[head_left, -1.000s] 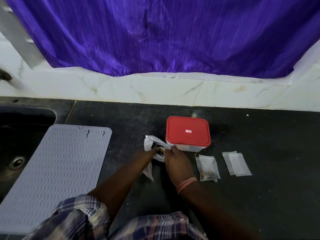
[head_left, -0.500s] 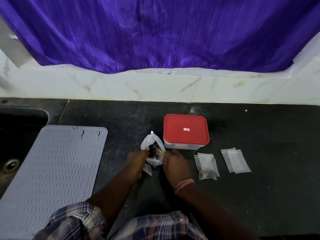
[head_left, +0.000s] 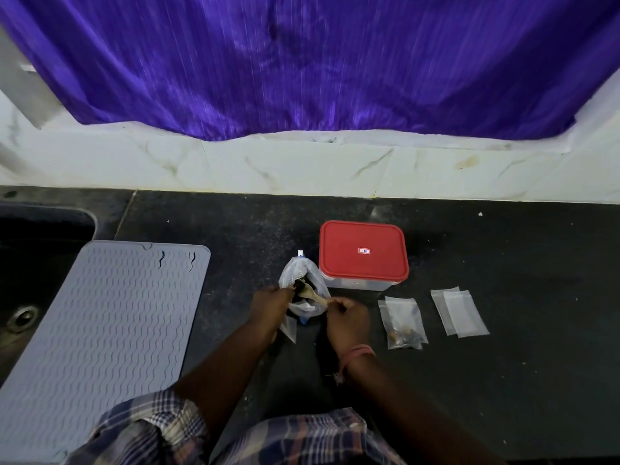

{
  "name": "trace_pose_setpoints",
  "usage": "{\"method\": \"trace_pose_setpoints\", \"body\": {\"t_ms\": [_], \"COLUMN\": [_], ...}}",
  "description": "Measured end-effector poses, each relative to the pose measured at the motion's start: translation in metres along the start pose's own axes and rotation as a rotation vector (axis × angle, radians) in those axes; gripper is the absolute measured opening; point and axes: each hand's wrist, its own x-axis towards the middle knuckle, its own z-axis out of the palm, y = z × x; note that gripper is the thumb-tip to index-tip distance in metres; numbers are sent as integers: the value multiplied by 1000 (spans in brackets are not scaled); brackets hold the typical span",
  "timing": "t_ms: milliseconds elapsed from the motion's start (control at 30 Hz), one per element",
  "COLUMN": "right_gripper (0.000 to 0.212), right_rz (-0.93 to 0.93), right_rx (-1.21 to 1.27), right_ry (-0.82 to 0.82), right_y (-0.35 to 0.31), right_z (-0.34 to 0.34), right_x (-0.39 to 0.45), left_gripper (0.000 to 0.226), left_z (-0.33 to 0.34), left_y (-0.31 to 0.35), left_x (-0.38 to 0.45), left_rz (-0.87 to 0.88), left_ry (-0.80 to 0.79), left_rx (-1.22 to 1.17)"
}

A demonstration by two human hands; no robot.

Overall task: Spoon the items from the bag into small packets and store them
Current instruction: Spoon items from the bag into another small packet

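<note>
Bag (head_left: pixel 303 286) mouth held open by left hand (head_left: pixel 270 305); right hand (head_left: pixel 347 318) pinches spoon (head_left: pixel 313 297).

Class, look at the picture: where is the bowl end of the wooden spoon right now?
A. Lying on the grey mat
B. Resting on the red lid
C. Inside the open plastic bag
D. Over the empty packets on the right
C: the right hand holds the spoon by its handle, its bowl end down inside the bag, whose mouth the left hand holds open.
</note>
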Motion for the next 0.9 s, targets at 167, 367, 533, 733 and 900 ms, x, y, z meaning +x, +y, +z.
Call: {"method": "trace_pose_setpoints", "body": {"t_ms": [167, 367, 533, 733, 900], "right_gripper": [21, 20, 20, 19, 20], "right_rz": [14, -73, -281, -381, -239], "right_rx": [53, 10, -254, -341, -187], "right_ry": [18, 59, 56, -16, -44], "right_y": [-7, -8, -14, -11, -14], "right_z": [-13, -22, -27, -21, -23], "right_x": [-1, -9, -18, -17, -12], "left_gripper": [18, 29, 36, 23, 21], "left_z": [-10, -30, -31, -38, -41], "left_y": [8, 1, -1, 0, 10], "left_x": [0, -4, -10, -12, -22], "left_rz": [-35, 66, 67, 103, 217], "left_ry": [-101, -42, 51, 117, 193], "left_rx": [-1, -32, 42, 232, 597]}}
